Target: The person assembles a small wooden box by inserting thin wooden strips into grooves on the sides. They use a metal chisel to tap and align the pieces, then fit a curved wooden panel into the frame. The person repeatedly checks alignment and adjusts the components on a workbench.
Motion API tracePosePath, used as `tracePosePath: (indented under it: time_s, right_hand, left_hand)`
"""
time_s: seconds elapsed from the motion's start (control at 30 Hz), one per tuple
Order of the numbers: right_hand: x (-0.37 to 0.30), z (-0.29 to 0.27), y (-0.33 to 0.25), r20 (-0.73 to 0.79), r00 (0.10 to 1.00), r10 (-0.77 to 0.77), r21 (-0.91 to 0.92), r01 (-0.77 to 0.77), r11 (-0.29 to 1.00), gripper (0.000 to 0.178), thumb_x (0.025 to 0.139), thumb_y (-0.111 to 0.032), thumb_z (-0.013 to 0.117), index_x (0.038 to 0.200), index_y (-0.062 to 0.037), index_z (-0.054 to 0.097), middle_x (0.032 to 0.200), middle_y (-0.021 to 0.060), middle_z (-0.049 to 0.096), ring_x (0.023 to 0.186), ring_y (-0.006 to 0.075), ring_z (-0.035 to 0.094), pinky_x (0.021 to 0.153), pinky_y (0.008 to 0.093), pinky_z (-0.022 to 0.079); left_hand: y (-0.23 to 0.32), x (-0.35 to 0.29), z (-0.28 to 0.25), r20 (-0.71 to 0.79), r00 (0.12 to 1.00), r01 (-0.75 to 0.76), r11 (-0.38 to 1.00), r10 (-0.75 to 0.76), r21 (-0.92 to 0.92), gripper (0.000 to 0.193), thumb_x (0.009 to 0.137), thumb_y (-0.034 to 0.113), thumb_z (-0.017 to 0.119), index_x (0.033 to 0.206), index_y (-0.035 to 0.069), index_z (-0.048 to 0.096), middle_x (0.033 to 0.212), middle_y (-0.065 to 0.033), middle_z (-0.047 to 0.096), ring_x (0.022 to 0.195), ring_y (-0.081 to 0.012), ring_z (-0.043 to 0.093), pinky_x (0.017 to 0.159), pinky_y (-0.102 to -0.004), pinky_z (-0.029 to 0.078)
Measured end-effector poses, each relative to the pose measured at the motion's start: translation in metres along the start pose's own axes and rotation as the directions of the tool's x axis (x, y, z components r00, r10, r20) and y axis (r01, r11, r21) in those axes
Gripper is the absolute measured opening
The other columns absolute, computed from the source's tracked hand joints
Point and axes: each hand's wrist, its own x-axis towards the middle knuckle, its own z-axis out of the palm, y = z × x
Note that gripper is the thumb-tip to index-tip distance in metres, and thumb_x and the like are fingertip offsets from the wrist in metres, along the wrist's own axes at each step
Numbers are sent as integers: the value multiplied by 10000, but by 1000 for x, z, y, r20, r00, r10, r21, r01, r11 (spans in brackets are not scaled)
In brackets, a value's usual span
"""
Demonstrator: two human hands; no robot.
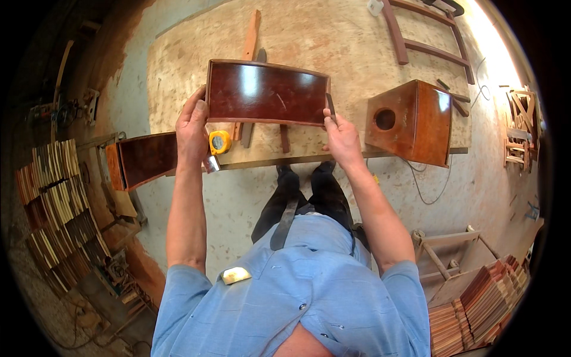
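Observation:
A long dark-red varnished wooden panel (262,95) with a raised, lighter rim is held up over the workbench. My left hand (192,125) is closed round its left end. At the other end my right hand (343,140) grips the lower right corner, thumb on top. A thin dark strip (331,108) stands up from the right fingers beside the panel's edge; its kind I cannot make out. Just right of my left wrist lies a yellow tape measure (219,141) at the bench's front edge.
On the bench (333,35) are a varnished box (431,119) with a round hole, a brown wooden frame (434,49) and a wooden strip (252,33). A dark box (148,157) sits at left. Stacked wood strips (59,214) stand left, more wood (476,309) lower right.

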Motion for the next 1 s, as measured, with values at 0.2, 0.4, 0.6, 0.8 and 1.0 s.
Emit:
tracePosePath:
  time_s: [0.2, 0.4, 0.6, 0.8, 1.0]
  right_hand:
    - [-7, -1, -13, 43, 991, 129, 148, -135, 980, 369, 1025, -243, 550, 1333, -56, 633, 692, 8, 554, 572, 95, 560, 541, 304, 505]
    - [-7, -1, -18, 42, 990, 137, 120, -141, 983, 371, 1023, -245, 551, 1332, -57, 636, 692, 2, 560, 586, 98, 574, 550, 303, 531]
    - [-5, -2, -14, 41, 993, 111, 131, -115, 985, 363, 1019, -245, 556, 1317, -57, 648, 721, 14, 576, 610, 103, 594, 565, 300, 537]
    - [3, 2, 12, -21, 1000, -20, 60, 21, 998, 351, 999, -224, 573, 1282, -37, 662, 948, 137, 726, 879, 179, 685, 828, 330, 533]
    - [-1, 1, -5, -16, 1000, 22, 124, -20, 992, 358, 994, -234, 562, 1278, -43, 665, 1024, 164, 739, 940, 207, 694, 855, 320, 510]
  left_hand:
    - [2, 3, 0, -20, 999, 46, 997, -47, -60, 456, 1074, 237, 484, 1412, -68, 485, 1390, -172, 564, 1262, -244, 560, 1096, -382, 443]
    - [-2, 3, -5, -60, 997, 39, 999, -41, -35, 417, 1057, 197, 533, 1392, -51, 525, 1362, -152, 598, 1213, -218, 598, 1053, -352, 480]
    - [-2, 4, -5, -66, 996, 60, 998, -61, -24, 410, 1069, 168, 488, 1415, -53, 487, 1390, -158, 570, 1275, -237, 561, 1093, -385, 458]
    - [-3, 1, 3, -114, 992, 50, 999, -52, -14, 429, 1063, 186, 512, 1427, -40, 493, 1401, -166, 569, 1277, -240, 565, 1105, -366, 440]
    - [3, 2, 6, -53, 988, 142, 987, -146, -69, 546, 1033, 166, 545, 1501, -54, 370, 1401, -160, 550, 1277, -211, 546, 1094, -339, 436]
